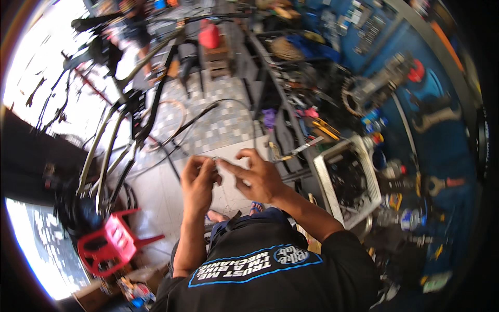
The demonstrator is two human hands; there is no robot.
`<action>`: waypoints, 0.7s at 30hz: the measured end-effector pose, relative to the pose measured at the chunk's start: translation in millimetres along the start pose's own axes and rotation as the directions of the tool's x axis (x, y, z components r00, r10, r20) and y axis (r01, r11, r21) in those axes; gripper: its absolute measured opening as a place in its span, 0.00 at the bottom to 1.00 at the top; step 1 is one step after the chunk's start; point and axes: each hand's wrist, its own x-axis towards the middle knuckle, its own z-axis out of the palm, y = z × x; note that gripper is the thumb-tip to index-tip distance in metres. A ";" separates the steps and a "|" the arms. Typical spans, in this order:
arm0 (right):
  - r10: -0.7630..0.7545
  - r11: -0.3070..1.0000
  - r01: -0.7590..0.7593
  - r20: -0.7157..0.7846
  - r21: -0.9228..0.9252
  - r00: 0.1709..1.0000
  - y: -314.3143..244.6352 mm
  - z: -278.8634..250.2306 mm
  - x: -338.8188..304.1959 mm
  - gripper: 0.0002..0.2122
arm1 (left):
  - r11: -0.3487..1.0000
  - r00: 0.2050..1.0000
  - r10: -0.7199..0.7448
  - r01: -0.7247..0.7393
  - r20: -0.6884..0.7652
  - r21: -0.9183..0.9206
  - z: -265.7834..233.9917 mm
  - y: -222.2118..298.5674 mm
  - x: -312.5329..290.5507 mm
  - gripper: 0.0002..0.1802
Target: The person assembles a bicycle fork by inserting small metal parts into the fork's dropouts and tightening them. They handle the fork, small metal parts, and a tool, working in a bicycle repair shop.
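Observation:
In front of my chest, above the tiled floor, my left hand is closed in a pinch. Between its thumb and fingertips shows a tiny silvery part, too small and blurred to name. My right hand reaches in from the right with its fingers apart. Its outstretched index finger comes up to that small part, and whether it touches cannot be made out. Nothing appears to be held in the right hand.
A bicycle frame stands at the left, with a red plastic chair below it. On my right, a cluttered bench holds a metal tray of dark parts and several tools. A red container sits on a crate; another person stands far left.

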 end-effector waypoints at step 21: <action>0.325 0.896 -0.398 -0.322 -0.196 0.889 81.9 -58.7 -97.3 0.07 | 0.974 0.965 -0.228 0.228 0.132 0.013 19.2 -43.9 -1.7 0.05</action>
